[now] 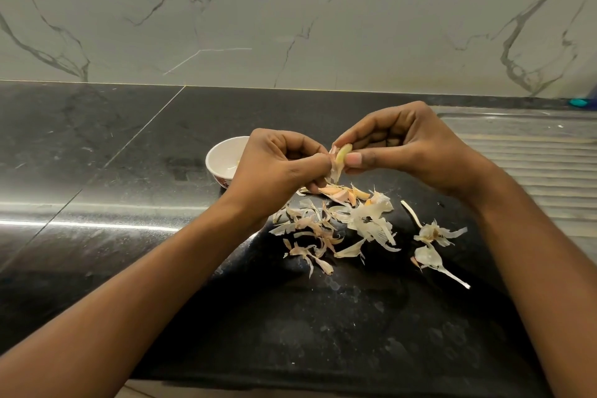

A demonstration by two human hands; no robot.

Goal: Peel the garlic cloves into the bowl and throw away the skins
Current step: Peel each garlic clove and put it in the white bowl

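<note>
Presently the right hand (400, 152) pinches a half-bared garlic clove (343, 153) above the bench (97, 171), its long axis tilted upright, while the left hand (277, 168) pinches the loosened skin (336, 171) below, nearer the bowl (223, 158) lying just leftward.

Your view is dim and slightly warm, under soft indoor light. A bright streak of glare runs across the polished black counter (97, 224) on your left, and a paler sheen lies on the ridged metal drainboard (533, 152) on your right. The marble wall (290, 10) is evenly grey. The pale skins (368, 226) at the centre look sharp. The wide lens bows the counter's edges.
</note>
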